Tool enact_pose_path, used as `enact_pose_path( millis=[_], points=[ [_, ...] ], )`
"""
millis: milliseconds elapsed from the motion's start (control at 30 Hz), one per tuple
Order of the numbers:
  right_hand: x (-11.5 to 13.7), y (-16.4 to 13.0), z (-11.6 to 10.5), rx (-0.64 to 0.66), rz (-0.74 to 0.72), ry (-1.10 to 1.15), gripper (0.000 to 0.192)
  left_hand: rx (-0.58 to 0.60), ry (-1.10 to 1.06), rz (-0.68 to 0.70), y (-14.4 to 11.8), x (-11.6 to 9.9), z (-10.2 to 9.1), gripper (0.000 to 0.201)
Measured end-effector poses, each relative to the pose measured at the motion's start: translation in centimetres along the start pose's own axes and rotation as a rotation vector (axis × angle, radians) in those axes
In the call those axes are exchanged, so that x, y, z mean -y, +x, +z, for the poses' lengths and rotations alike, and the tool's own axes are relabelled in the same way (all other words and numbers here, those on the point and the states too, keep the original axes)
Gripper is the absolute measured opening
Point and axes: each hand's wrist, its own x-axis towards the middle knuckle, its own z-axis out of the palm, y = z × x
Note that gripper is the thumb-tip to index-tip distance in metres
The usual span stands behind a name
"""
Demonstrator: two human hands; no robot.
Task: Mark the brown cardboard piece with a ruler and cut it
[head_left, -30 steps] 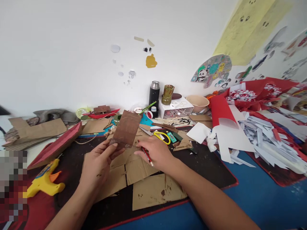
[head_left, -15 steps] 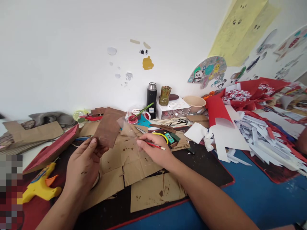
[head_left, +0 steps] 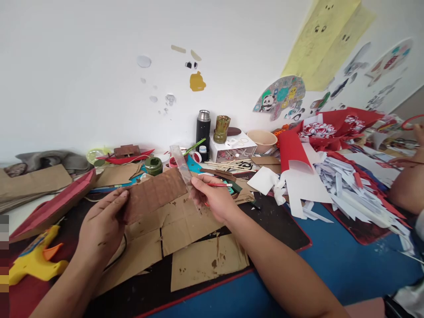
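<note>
My left hand pinches the left end of a brown-painted cardboard strip, thumb on top, and holds it raised and tilted. Closed around a clear ruler is my right hand, which also keeps a red pencil between its fingers. The ruler stands slanted across the strip's right end; whether the two touch I cannot tell. Below both hands lie paint-stained cardboard sheets. Behind the strip is a jar of dark green paint.
A yellow glue gun and a long red-lined cardboard hull lie at left. A black thermos stands by the wall near a white box. White paper strips are heaped at right, where another person's arm shows.
The cardboard strip has turned from steeply upright to nearly level. The ruler has swung upright against its right end. The view has shifted slightly right, and another person's arm shows more.
</note>
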Motion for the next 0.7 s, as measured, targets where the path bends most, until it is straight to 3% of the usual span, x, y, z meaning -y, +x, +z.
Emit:
enact_pose_path(
  millis=[133, 233, 367, 500, 700],
  points=[
    [-0.3, 0.0, 0.1, 0.060, 0.006, -0.039, 0.052, 0.051, 0.050, 0.007, 0.0, -0.2, -0.3, 0.027],
    [-0.6, -0.1, 0.1, 0.103, 0.038, -0.061, 0.051, 0.015, 0.091, 0.043, 0.2, -0.5, -0.4, 0.036],
    [-0.4, -0.1, -0.1, 0.081, 0.063, -0.034, 0.051, -0.019, 0.164, 0.090, 0.5, -0.7, -1.1, 0.042],
    [-0.2, 0.0, -0.2, 0.093, 0.059, -0.030, 0.051, 0.046, 0.353, 0.166, 0.7, -0.4, -2.1, 0.040],
    [-0.4, -0.4, 0.1, 0.093, 0.025, -0.248, 0.046, 0.071, 0.374, 0.208, 0.4, -0.8, -2.1, 0.041]
  ],
)
